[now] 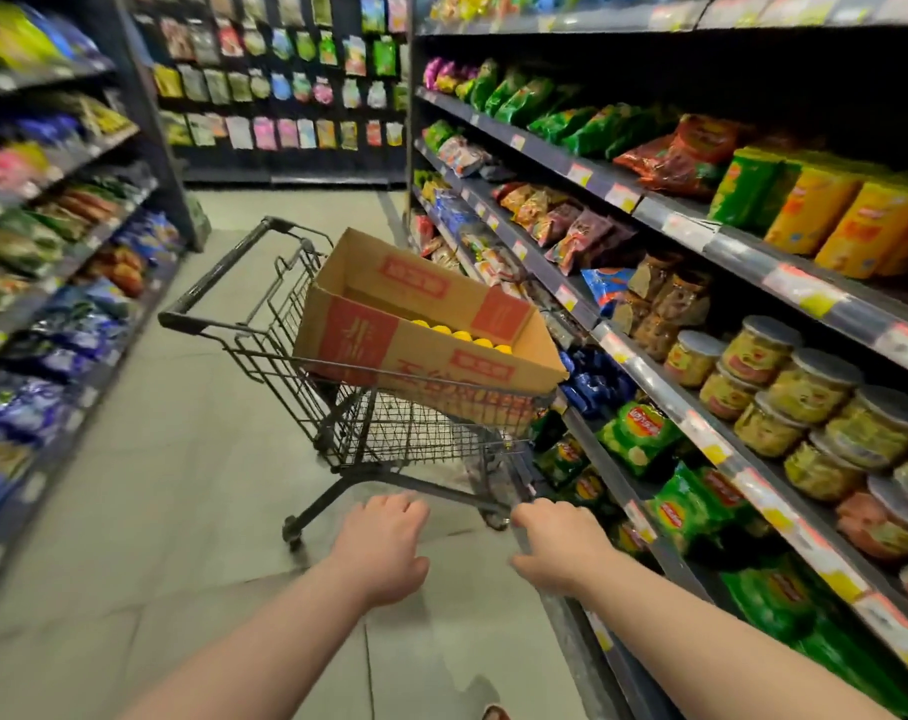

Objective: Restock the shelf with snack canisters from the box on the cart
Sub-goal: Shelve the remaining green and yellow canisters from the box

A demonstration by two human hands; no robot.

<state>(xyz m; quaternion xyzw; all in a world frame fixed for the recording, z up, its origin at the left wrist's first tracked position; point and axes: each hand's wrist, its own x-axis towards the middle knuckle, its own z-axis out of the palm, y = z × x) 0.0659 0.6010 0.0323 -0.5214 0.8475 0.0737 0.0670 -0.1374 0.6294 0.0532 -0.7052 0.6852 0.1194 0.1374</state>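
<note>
Head view (the only one).

- Cart [389, 433] stands mid-aisle at 12 o'clock, with its handle on the far side at 11.
- Box [358, 345] sits tilted across the basket top, flaps open. One corner hangs toward the shelf [649, 371] at 3 o'clock.
- Snack canisters [462, 335] are in the box. Only a row of yellow lids shows.
- Left hand [384, 548] and right hand [561, 548] are at 6 o'clock, stretched toward the cart. Their fingers bend loosely downward and grip nothing. The right thumb stands apart, and the fingertips are mostly hidden behind the knuckles.

Risks, as I judge them:
- The box is perched, not seated, so a tug on its near wall could tip it off.
- The cart is on wheels and could roll away under a push.
- Stacked jars [784, 387] at 3 o'clock could be knocked by a passing arm.

Writing:
- The box carries red panels with large red characters, partly behind the wire. I cannot read them.
- Green chip bags [644, 428] bear a red-and-yellow roundel (Lay's-like), too blurred to confirm.
- The rail price tags are illegible.
</note>
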